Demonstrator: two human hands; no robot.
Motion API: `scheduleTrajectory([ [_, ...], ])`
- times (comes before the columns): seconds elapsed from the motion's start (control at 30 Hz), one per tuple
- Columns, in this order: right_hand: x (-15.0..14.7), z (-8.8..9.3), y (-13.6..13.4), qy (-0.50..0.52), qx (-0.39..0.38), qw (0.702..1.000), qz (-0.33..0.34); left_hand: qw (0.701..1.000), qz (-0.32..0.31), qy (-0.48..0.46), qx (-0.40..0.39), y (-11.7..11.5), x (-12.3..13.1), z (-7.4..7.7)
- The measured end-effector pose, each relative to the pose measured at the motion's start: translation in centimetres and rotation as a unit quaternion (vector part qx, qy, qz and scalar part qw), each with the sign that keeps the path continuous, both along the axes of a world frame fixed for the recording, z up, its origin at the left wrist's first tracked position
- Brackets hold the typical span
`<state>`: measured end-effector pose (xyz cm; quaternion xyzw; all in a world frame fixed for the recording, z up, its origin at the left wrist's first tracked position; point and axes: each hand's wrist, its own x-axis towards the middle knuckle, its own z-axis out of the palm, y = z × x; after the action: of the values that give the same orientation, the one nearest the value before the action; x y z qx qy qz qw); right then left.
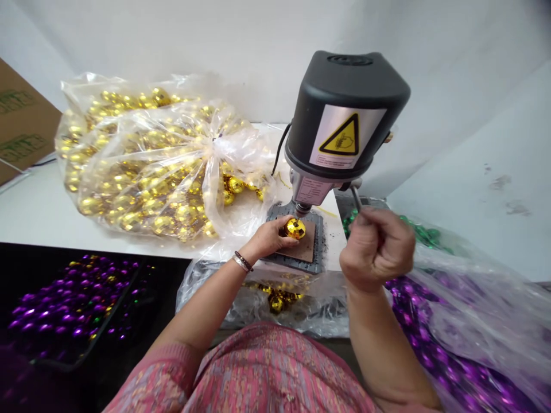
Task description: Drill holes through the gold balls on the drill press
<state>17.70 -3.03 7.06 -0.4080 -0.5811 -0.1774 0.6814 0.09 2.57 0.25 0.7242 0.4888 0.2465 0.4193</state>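
Observation:
My left hand (273, 236) pinches a shiny gold faceted ball (295, 229) between thumb and fingers. The ball rests over a brown board (305, 248) on the dark grooved base (318, 229) of a bench drill press (344, 120). Right above the ball is the drill's chuck (302, 209), its bit pointing down at the ball's top; whether it has entered the ball I cannot tell. My right hand (379, 248) is wrapped around the metal feed lever (356, 198) at the machine's right side.
A large clear bag of gold balls (146, 166) lies on the white table (26, 221) at left, its mouth facing the drill. Purple balls (77, 298) fill a dark container below left. A bag of purple balls (447, 338) and green balls (424, 232) lie right. A cardboard box (26, 120) stands far left.

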Motion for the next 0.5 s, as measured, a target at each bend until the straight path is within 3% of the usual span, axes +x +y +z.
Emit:
scheduleTrajectory([
  [0.07, 0.0, 2.6, 0.5, 0.011, -0.018, 0.999, -0.027, 1.0, 0.013, 0.006, -0.007, -0.2, 0.1, -0.1],
  [0.17, 0.2, 7.1, 1.6, 0.028, -0.075, 0.997, 0.004, 1.0, 0.018, 0.006, -0.014, -0.5, 0.3, -0.2],
  [0.23, 0.4, 9.2, 2.4, 0.043, -0.108, 0.993, 0.033, 1.0, 0.007, -0.004, -0.015, -0.7, 0.2, -0.3],
  [0.33, 0.6, 10.2, 2.9, 0.057, -0.126, 0.989, 0.047, 0.999, -0.023, -0.029, -0.009, -1.3, -0.9, 0.2],
  [0.5, 0.7, 9.2, 2.7, 0.048, -0.123, 0.991, 0.022, 0.988, -0.152, -0.029, 0.009, -2.5, -5.2, 2.1],
])
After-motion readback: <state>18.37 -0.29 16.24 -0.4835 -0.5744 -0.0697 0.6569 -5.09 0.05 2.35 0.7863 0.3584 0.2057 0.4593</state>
